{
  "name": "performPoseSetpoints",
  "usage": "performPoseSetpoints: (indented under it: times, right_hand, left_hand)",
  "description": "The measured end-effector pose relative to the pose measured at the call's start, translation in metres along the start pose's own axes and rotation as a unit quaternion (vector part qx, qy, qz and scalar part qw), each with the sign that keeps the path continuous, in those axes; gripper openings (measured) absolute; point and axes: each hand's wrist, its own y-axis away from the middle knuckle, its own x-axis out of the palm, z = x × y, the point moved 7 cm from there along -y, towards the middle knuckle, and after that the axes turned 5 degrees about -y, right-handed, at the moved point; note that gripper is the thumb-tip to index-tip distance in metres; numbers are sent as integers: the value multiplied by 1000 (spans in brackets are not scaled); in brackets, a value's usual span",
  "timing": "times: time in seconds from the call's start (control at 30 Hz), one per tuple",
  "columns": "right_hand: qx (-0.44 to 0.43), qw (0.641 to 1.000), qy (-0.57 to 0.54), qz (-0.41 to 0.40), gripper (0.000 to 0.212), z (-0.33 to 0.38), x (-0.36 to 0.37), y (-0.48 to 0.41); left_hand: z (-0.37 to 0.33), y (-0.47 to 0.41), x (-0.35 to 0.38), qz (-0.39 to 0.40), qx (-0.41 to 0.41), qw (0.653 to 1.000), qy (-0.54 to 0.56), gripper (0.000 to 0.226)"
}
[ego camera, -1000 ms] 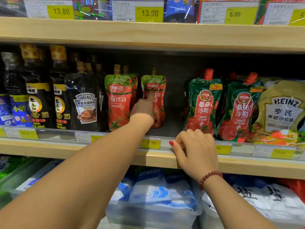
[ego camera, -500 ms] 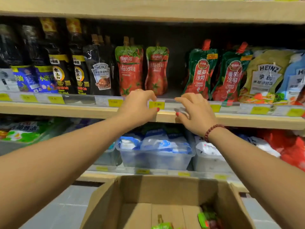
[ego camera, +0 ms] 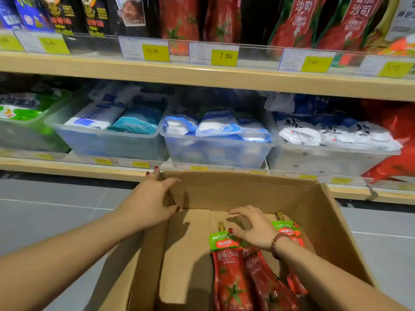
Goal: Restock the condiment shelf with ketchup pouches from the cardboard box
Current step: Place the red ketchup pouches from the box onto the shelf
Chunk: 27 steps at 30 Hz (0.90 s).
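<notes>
Shelving [ego camera: 202, 75], pale wood, two tiers in view. The upper tier carries dark sauce bottles [ego camera: 94, 14] at left and red shelf pouches [ego camera: 179, 19] to their right, behind a clear lip with yellow price tags [ego camera: 224, 56]. The lower tier holds clear bins [ego camera: 107, 142] of white and blue packets.

Cardboard box [ego camera: 247, 191], open-topped, on grey floor tiles [ego camera: 56, 209], its far wall close under the lower shelf edge. The left half of the box floor is bare. The right wall stands just beside the pouches.

Left hand [ego camera: 152, 198]: laid over the box's far-left corner, fingers spread and fairly straight across the rim, thumb down inside the wall. It rests on the cardboard and carries nothing.

Right hand [ego camera: 253, 230]: inside the box, palm down, fingers spread and loosely bent, holding nothing. It sits over the tops of the pouches. Whether it touches them cannot be told.

Ketchup pouches [ego camera: 229, 265]: at least three, red with green tops and gold caps, lying side by side on the box floor at right, caps toward the shelf.
</notes>
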Motion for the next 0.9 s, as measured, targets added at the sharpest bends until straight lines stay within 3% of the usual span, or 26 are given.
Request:
performPoseSetpoints:
  times: [0.2, 0.43, 0.9]
  right_hand:
    - [85, 993, 14, 76, 68, -36, 58, -6]
    - [62, 991, 79, 87, 54, -25, 66, -13]
    - [45, 989, -90, 108, 38, -6, 57, -6]
  left_hand:
    - [32, 10, 36, -32, -70, 995, 64, 62]
    - [36, 5, 41, -54, -55, 987, 138, 42]
    - [34, 7, 40, -54, -73, 986, 138, 32]
